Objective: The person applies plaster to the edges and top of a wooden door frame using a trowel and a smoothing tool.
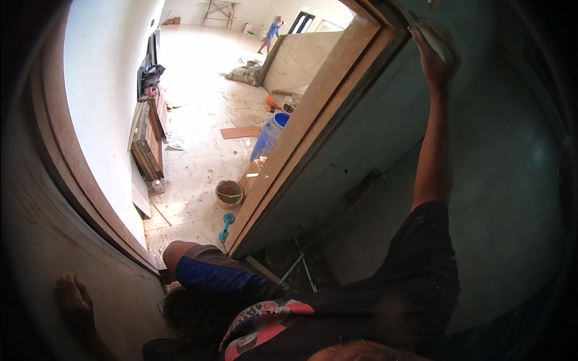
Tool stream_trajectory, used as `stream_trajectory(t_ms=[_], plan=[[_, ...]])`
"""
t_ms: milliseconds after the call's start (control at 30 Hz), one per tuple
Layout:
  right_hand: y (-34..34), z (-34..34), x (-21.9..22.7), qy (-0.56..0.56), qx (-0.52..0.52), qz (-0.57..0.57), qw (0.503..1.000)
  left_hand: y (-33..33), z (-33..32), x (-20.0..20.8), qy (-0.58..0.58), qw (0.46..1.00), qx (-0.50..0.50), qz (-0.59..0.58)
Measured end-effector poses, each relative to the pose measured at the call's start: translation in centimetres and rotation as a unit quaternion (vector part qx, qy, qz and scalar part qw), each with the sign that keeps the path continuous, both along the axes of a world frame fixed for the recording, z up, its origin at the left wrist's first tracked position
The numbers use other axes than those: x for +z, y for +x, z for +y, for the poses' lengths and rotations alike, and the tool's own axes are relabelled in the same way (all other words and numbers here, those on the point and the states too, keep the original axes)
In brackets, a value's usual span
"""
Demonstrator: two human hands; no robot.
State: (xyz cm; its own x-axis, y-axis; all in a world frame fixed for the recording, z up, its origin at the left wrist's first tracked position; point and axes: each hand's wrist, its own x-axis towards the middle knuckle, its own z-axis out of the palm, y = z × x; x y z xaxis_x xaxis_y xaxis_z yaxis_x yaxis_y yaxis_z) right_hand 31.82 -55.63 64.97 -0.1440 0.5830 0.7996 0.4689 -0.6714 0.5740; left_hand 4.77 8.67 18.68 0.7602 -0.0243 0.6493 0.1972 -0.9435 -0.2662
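My right arm reaches up along the dark grey-green wall (pixel 481 150) on the right. High up beside the corner of the wooden door frame (pixel 313 120), my right hand (pixel 435 60) is closed on a pale, flat thing (pixel 438 40) pressed near the wall. Shade keeps me from telling its kind. Low on the left, my left hand (pixel 75 298) rests with stretched fingers against the shaded wall (pixel 120 295) beside the other frame post (pixel 66 114); nothing shows in it.
Through the doorway, a bucket (pixel 229 194), a turquoise two-cup suction lifter (pixel 226 227) and a blue barrel (pixel 268 135) stand near the frame. Stacked boards (pixel 147 141) lean along the left wall. Light rods (pixel 304 265) lie by my legs. A person (pixel 272 35) stands far back.
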Motion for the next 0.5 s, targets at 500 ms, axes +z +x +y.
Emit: stream_trajectory(t_ms=[500], plan=[[-2.4, -8.0, 2.8, 0.1, -0.084, 0.272, 0.953, 0.3, 0.0, -0.2, -0.012, 1.0, -0.007, 0.012]])
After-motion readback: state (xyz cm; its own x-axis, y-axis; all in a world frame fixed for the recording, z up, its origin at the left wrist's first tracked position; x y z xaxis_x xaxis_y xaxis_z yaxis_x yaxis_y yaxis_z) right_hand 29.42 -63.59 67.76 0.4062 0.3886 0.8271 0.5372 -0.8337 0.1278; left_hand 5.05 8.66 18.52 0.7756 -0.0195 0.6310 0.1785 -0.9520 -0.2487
